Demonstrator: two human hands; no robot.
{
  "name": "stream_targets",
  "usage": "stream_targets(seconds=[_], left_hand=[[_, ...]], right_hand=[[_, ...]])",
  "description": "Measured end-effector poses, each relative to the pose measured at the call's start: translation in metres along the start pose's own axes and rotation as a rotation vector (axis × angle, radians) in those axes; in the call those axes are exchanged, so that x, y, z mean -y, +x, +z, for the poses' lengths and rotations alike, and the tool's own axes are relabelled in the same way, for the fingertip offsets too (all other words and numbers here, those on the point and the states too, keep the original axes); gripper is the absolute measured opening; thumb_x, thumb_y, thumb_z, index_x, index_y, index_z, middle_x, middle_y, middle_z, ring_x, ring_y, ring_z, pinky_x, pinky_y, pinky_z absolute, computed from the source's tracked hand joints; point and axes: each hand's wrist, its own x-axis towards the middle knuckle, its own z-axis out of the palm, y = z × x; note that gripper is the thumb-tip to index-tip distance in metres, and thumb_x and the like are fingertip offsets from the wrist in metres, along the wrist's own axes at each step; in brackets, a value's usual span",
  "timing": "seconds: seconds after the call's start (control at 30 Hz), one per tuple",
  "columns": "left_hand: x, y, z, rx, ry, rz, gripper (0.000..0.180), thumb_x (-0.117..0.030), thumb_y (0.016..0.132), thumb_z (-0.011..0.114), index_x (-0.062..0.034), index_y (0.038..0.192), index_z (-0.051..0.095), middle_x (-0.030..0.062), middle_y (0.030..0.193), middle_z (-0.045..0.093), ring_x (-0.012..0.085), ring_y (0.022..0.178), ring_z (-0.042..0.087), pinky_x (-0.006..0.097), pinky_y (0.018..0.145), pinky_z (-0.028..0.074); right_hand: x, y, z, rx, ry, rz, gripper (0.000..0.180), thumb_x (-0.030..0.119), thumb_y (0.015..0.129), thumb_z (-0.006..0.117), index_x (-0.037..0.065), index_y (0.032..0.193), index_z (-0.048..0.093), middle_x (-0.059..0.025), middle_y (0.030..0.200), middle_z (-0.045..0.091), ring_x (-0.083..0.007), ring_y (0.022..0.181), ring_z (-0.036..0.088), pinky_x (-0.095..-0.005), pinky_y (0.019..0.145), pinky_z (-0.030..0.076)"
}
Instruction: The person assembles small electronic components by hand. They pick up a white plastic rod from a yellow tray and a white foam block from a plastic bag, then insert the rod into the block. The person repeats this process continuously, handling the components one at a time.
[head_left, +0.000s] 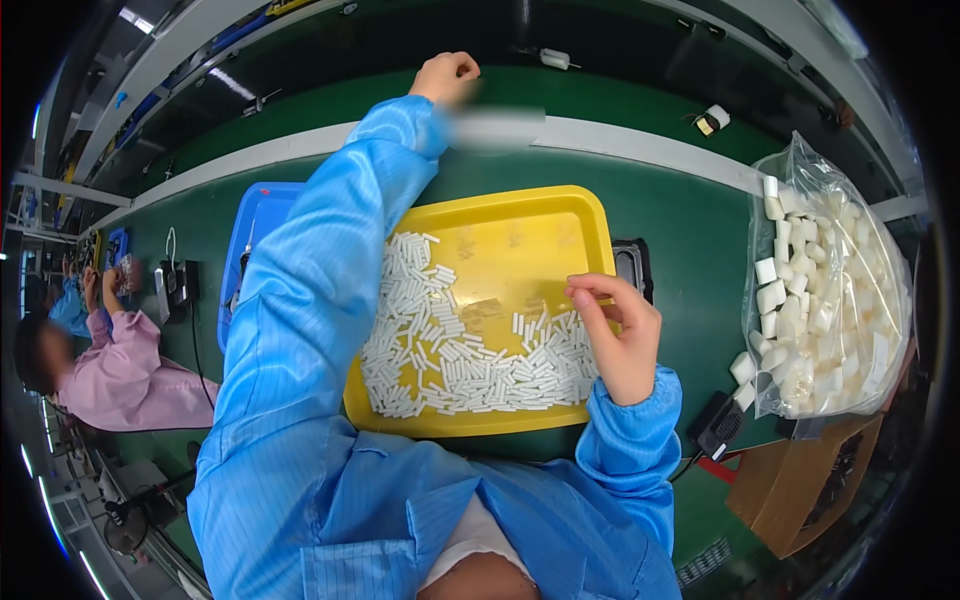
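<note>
A yellow tray (530,215) lies in front of me, with many small white cylindrical rods (500,378) heaped along its left and near sides. My left hand (445,78) reaches far forward past the pale rail, over the dark green surface beyond. Its fingers are curled closed; whatever they hold, if anything, is hidden. Over the tray's right edge is my right hand (628,335), thumb and forefinger pinched together above the rods. I cannot make out what sits in that pinch. My left sleeve crosses the tray's left side and hides part of it.
To the right stands a clear plastic bag (835,290) of white cylindrical pieces, near a cardboard box (800,490). A blue tray (262,215) sits partly behind my left sleeve. Beyond the rail (640,142) lies a white cylinder with a thin shaft (555,60). A co-worker in pink (135,370) is at the left.
</note>
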Motion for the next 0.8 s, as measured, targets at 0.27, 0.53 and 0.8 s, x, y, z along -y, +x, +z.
stream_targets(seconds=[0.27, 0.53, 0.8], left_hand=[[-0.001, 0.024, 0.003, 0.044, 0.300, 0.455, 0.037, -0.001, 0.076, 0.054, -0.0115, 0.112, 0.054, 0.0141, 0.116, 0.052, 0.0341, 0.096, 0.056, 0.040, 0.087, 0.046], [-0.062, 0.050, 0.063, 0.277, 0.246, 0.361, 0.050, 0.004, 0.076, 0.048, -0.0147, 0.122, 0.050, 0.0160, 0.129, 0.044, 0.0360, 0.109, 0.049, 0.040, 0.096, 0.040], [-0.025, 0.047, -0.018, 0.092, 0.572, 0.082, 0.043, -0.012, 0.078, 0.051, -0.0216, 0.120, 0.053, 0.0093, 0.128, 0.046, 0.0312, 0.116, 0.045, 0.041, 0.094, 0.041]], right_hand=[[-0.001, 0.001, 0.006, 0.031, -0.032, -0.029, 0.011, 0.005, 0.080, 0.061, 0.003, 0.090, 0.064, -0.0087, 0.084, 0.065, -0.0178, 0.072, 0.061, -0.0259, 0.060, 0.046], [-0.007, 0.008, 0.011, 0.049, 0.004, -0.015, 0.011, 0.004, 0.080, 0.061, 0.003, 0.090, 0.064, -0.0094, 0.085, 0.066, -0.0178, 0.074, 0.064, -0.0251, 0.060, 0.049], [-0.007, 0.001, 0.015, 0.036, -0.133, -0.054, 0.010, 0.004, 0.080, 0.060, 0.003, 0.089, 0.064, -0.0095, 0.081, 0.065, -0.0186, 0.069, 0.062, -0.0259, 0.060, 0.048]])
